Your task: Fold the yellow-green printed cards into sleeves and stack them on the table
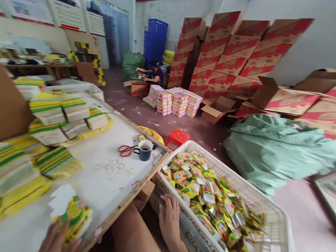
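Observation:
My left hand [56, 242] rests at the table's near edge, its fingers around a small bundle of yellow-green sachets [76, 217] lying on the white tabletop [95, 182]. My right hand [170, 218] lies with fingers stretched flat on the near rim of a white plastic crate [268, 202], just beside the loose sachets [216, 204] that fill it. Several rubber bands [114, 166] lie scattered mid-table.
Stacks of yellow-green striped bags [50, 116] cover the table's left side. Red scissors [125, 150] and a dark mug [145, 150] sit near the table's far corner. A red stool [178, 137], a green sack [277, 150] and cardboard cartons [237, 53] stand beyond. A person [155, 74] sits far back.

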Available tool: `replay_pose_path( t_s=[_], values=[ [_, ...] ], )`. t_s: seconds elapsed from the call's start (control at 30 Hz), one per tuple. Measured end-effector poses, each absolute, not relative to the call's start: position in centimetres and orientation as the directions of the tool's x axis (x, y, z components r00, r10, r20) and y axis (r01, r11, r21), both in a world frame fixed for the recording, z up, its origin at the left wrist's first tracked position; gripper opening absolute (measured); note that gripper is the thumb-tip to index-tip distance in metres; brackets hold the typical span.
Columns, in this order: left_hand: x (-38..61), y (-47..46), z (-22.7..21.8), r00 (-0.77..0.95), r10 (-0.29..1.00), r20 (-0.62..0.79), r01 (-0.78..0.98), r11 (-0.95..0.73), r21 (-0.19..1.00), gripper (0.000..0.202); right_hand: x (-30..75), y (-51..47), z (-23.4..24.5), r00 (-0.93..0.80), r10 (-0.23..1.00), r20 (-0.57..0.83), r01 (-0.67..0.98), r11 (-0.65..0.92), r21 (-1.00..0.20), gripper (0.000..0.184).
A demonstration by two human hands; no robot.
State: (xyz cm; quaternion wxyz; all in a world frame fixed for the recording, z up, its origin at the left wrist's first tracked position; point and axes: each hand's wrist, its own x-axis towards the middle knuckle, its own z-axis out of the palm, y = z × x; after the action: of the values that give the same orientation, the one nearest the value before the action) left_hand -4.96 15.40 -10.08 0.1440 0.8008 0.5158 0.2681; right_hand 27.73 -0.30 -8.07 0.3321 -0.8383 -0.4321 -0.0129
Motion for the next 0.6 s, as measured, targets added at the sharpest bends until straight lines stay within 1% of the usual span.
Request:
replay_pose_path(
  t_s=[0.03,0.07,0.1,0.17,0.2,0.27,0.33,0.4,0.47,0.53,0.6],
  values=[
    [-4.5,14.9,-9.4,0.338,0.919,0.205,0.739,-0.394,0.547,0.056,26.1,1.1,-7.3,0.565,0.764,0.310,0.752,-0.323,-0.575,0.024],
    [-3.9,14.4,-8.7,0.313,0.938,0.146,0.726,-0.336,0.600,0.055,24.3,2.5,-6.4,0.502,0.808,0.308,0.760,-0.242,-0.603,0.023],
    [-3.3,14.0,-8.1,0.316,0.944,0.094,0.688,-0.296,0.663,0.053,22.3,4.1,-5.5,0.438,0.846,0.303,0.760,-0.168,-0.628,0.023],
    [-2.3,13.3,-7.2,0.309,0.947,0.086,0.664,-0.279,0.694,0.047,18.3,7.3,-3.9,0.324,0.903,0.284,0.743,-0.057,-0.667,0.025],
    [-2.0,13.0,-6.9,0.305,0.949,0.085,0.648,-0.272,0.711,0.045,16.4,8.9,-3.2,0.280,0.922,0.266,0.731,-0.025,-0.682,0.025],
    [-1.8,12.4,-6.5,0.297,0.951,0.086,0.607,-0.258,0.752,0.042,13.3,11.7,-2.3,0.232,0.950,0.209,0.707,-0.017,-0.707,0.028],
    [-2.0,11.7,-6.1,0.276,0.957,0.085,0.552,-0.230,0.802,0.040,11.2,13.9,-2.0,0.220,0.966,0.132,0.686,-0.057,-0.725,0.029],
    [-2.4,11.1,-5.6,0.236,0.969,0.080,0.484,-0.188,0.854,0.037,10.3,15.1,-2.0,0.228,0.971,0.073,0.655,-0.097,-0.749,0.022],
    [-2.8,10.5,-5.0,0.177,0.982,0.069,0.402,-0.137,0.905,0.034,10.3,15.2,-1.9,0.246,0.968,0.049,0.601,-0.113,-0.792,0.012],
    [-3.0,10.1,-4.1,0.085,0.995,0.051,0.309,-0.075,0.948,0.039,10.9,14.5,-1.6,0.261,0.964,0.043,0.511,-0.100,-0.854,0.008],
    [-3.2,9.9,-2.9,-0.007,1.000,0.013,0.199,-0.011,0.980,0.051,11.6,13.4,-1.0,0.271,0.962,0.034,0.381,-0.075,-0.922,0.008]
  ],
)
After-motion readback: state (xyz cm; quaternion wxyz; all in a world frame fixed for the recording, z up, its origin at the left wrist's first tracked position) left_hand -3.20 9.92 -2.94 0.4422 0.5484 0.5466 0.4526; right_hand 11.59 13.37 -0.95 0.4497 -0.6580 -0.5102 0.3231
